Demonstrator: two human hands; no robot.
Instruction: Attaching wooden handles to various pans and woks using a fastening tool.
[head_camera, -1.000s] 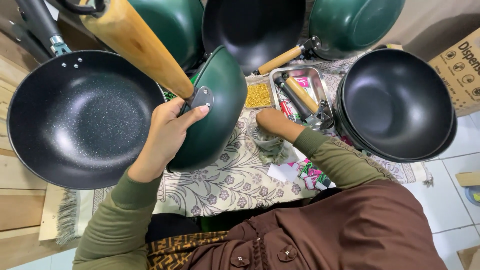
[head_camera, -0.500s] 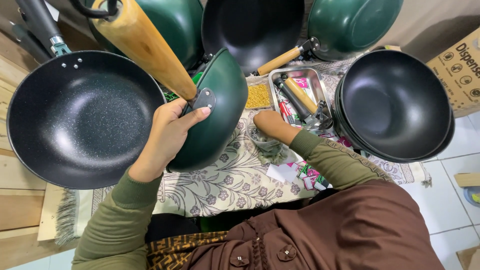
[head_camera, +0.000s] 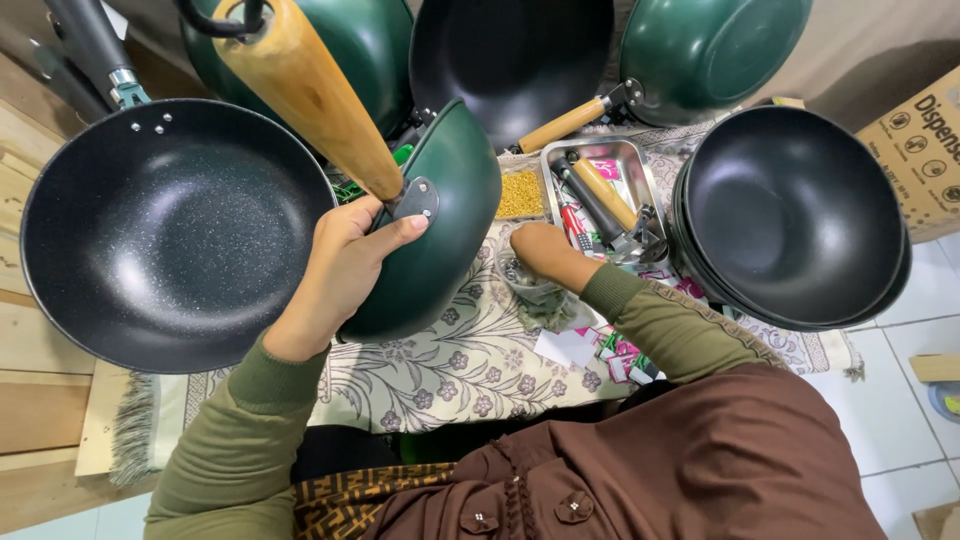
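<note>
One green wok w/ wooden handle on, clamped in left hand; right hand closed in bag of small parts, fastening prob unfinished.

4 green pans, 3 black pans, 1 steel tray.

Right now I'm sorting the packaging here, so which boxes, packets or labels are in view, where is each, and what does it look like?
Cardboard box: far right edge, beside the stacked black pans; brown, with dark print and small round icons.
Packets: on the patterned cloth under the right forearm; small, flat, pink and green with white.
Paper slip: on the cloth beside the packets; white, no print visible.
</note>
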